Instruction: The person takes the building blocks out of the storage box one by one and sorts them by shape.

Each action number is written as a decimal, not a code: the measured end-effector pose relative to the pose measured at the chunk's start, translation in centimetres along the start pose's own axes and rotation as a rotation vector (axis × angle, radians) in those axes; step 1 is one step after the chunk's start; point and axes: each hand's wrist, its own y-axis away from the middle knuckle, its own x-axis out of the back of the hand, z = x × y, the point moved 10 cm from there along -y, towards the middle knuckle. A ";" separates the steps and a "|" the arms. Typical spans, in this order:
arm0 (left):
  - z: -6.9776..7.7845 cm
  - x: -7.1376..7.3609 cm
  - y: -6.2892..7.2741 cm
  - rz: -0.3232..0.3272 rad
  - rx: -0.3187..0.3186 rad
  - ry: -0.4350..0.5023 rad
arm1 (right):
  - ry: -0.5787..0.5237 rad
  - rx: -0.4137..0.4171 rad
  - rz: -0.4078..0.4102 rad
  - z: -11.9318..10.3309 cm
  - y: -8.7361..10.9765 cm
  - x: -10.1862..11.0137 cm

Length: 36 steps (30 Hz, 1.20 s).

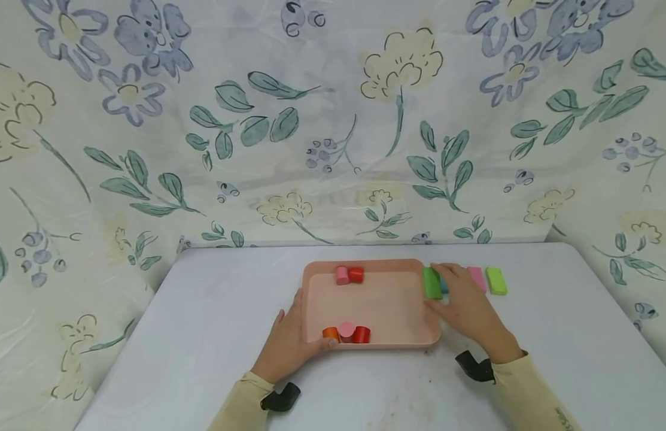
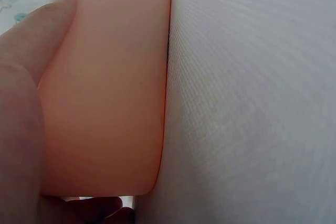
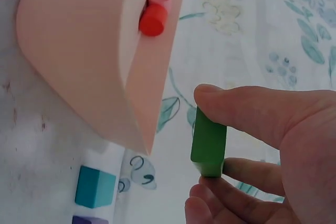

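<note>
A peach-coloured tray (image 1: 381,305) lies on the table, and my left hand (image 1: 289,342) grips its near left corner. In the left wrist view the thumb (image 2: 39,38) lies against the tray wall (image 2: 105,98), with the other fingers partly hidden around the corner. Between thumb and fingers my right hand (image 1: 464,308) pinches a green rectangular block (image 1: 432,283), held up at the tray's right rim. The right wrist view shows this green block (image 3: 209,142) apart from the tray. Inside the tray, pink (image 1: 341,275) and red (image 1: 356,275) cylinders touch near the far side.
Along the tray's near side sit an orange cylinder (image 1: 330,334), a pink cylinder (image 1: 346,331) and a red cylinder (image 1: 362,334). Right of the tray stand a teal block (image 3: 94,187), a purple block (image 3: 89,220), a pink block (image 1: 477,279) and a lime block (image 1: 496,281).
</note>
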 end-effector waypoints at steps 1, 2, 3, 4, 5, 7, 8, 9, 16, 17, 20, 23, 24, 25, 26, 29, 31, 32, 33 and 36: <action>0.0 0.0 0.0 -0.001 -0.001 0.002 | -0.005 -0.001 0.003 0.1 0.0 0.2; 0.0 0.0 0.0 -0.001 -0.001 0.004 | -0.009 -0.002 0.006 0.3 0.0 0.3; 0.0 0.0 0.0 -0.001 0.000 0.005 | -0.011 -0.005 0.008 0.5 -0.1 0.5; 0.0 0.0 0.0 -0.002 0.001 0.009 | -0.009 -0.005 0.013 0.7 -0.1 0.7; 0.0 0.0 0.0 -0.003 0.002 0.011 | -0.007 -0.008 0.018 0.9 -0.1 0.8; 0.1 0.0 0.1 -0.004 0.004 0.014 | -0.005 -0.021 0.027 1.3 -0.1 1.1; 0.1 0.0 0.1 -0.004 0.006 0.012 | -0.003 -0.025 0.030 1.6 -0.1 1.2; 0.0 0.0 0.1 -0.004 0.007 0.013 | 0.001 -0.029 0.033 1.8 -0.1 1.3; 0.0 0.0 0.1 -0.003 0.008 0.013 | -0.002 -0.056 0.030 3.5 -0.3 1.7; 0.0 0.0 0.1 -0.004 0.006 0.009 | -0.003 -0.058 0.032 3.7 -0.3 1.8; 0.1 -0.1 0.0 -0.003 0.004 0.001 | -0.008 -0.059 0.040 4.3 -0.4 2.3; 0.0 0.0 0.0 -0.002 0.011 0.001 | -0.004 -0.054 0.043 4.7 -0.4 2.7; -0.1 -0.1 0.0 -0.003 0.014 0.000 | -0.005 -0.059 0.041 4.9 -0.4 2.8; -0.1 -0.1 0.0 -0.004 0.016 0.000 | -0.003 -0.063 0.039 5.1 -0.4 2.9; -0.2 -0.1 0.0 -0.006 0.018 -0.001 | 0.000 -0.066 0.039 5.2 -0.4 3.0; -0.1 -0.1 0.0 -0.007 0.006 -0.004 | 0.014 -0.085 0.040 5.8 -0.3 3.4; 0.0 -0.1 0.0 -0.003 -0.008 -0.006 | 0.025 -0.099 0.042 6.3 -0.2 3.6; 0.1 0.0 0.0 0.000 -0.015 -0.008 | 0.026 -0.106 0.040 6.5 -0.2 3.8; 0.1 0.0 0.0 0.003 -0.020 -0.009 | 0.025 -0.117 0.036 6.8 -0.2 3.9; 0.2 0.0 -0.1 0.009 -0.030 -0.011 | 0.020 -0.153 0.017 7.8 0.0 4.1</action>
